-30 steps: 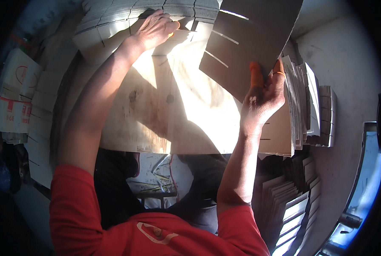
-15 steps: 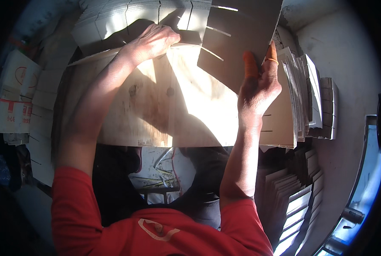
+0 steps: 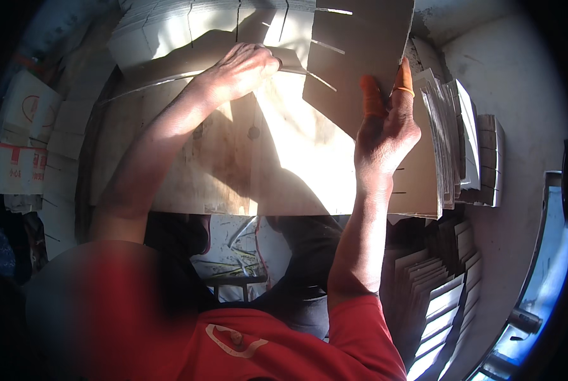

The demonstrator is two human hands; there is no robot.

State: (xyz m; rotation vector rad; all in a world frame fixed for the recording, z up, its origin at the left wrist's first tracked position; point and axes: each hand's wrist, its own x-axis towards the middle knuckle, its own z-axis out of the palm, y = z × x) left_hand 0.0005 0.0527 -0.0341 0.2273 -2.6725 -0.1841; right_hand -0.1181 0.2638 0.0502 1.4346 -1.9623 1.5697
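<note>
My left hand [image 3: 247, 71] is closed at the far edge of a wooden board [image 3: 227, 165], its fingers curled over the thin pale edge of a cardboard sheet [image 3: 150, 81]. Just beyond it stands a stack of slotted cardboard [image 3: 214, 19], partly sunlit. My right hand [image 3: 389, 130] wears orange finger covers on the thumb and forefinger. It grips the lower right part of a brown slotted cardboard sheet [image 3: 354, 47], which is tilted up above the board. The left fingertips are hidden.
To the right of the board lie piled cardboard sheets [image 3: 433, 146]. More slotted pieces [image 3: 433, 298] stand low at the right, near a wall [image 3: 519, 108]. White cartons with red print [image 3: 23, 136] are at the left. Scraps [image 3: 236, 263] litter the floor between my legs.
My left hand has moved slightly right and nearer to me, and the edge of its cardboard sheet has shifted with it. My right hand has barely moved; its sheet has tilted a little.
</note>
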